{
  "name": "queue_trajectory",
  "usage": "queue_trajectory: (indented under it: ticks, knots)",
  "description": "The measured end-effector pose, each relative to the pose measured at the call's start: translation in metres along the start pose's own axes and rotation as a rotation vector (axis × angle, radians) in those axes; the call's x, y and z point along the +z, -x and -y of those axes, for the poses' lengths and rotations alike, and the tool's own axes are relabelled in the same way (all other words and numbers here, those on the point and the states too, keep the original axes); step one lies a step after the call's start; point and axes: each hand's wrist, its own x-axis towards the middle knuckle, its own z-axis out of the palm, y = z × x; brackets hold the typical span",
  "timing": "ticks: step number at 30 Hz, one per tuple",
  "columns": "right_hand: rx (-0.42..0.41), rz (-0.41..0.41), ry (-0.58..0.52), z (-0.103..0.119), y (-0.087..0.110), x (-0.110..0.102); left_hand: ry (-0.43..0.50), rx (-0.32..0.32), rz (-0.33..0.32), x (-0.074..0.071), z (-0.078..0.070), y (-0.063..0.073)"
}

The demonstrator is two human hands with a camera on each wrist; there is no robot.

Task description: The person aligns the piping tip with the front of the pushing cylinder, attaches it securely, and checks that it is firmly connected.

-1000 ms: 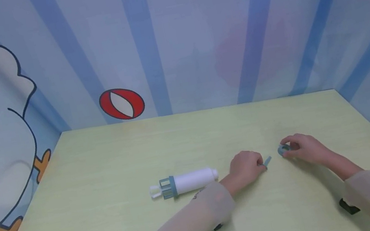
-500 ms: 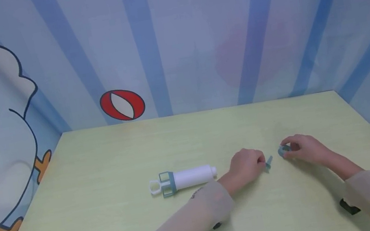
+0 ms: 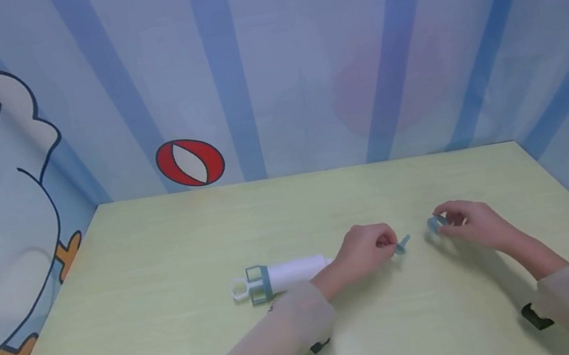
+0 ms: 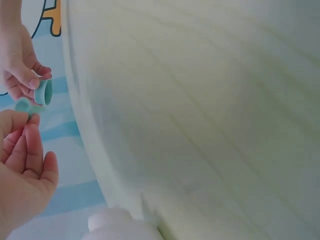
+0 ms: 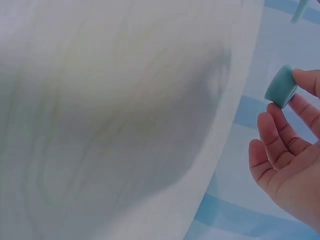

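Note:
My left hand (image 3: 363, 250) pinches a small teal piece (image 3: 402, 244) with a thin tapering end, which looks like a nozzle, between thumb and fingertips. To the right of it, my right hand (image 3: 476, 225) holds a short teal ring-like cap (image 5: 281, 87) by thumb and fingers. In the left wrist view the cap (image 4: 44, 93) shows its hollow opening. A gap separates the two pieces in the head view. Left of my left hand lies a white syringe-like tube (image 3: 295, 272) with a teal collar (image 3: 259, 284) and a ring-handled plunger. My left wrist and sleeve overlap the tube's right end.
The pale yellow table (image 3: 176, 241) has a back edge against a blue striped backdrop (image 3: 295, 74) with cartoon prints. A black strap piece (image 3: 536, 317) shows under my right sleeve, and another under the left one.
My left hand has drawn back left and slightly up, turning the small teal piece. My right hand has risen a little with the cap. The tube has rolled slightly, its plunger ring now facing up.

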Motion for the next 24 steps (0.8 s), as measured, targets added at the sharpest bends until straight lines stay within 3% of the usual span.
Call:
queue_trajectory:
  ticks: [11, 24]
  knots:
    - [-0.019, -0.014, -0.184, 0.013, 0.002, 0.001, 0.249, -0.067, -0.072, -0.014, 0.008, 0.007]
    - [-0.128, -0.018, -0.490, 0.035, 0.003, 0.007, 0.315, -0.078, -0.056, -0.021, 0.006, 0.015]
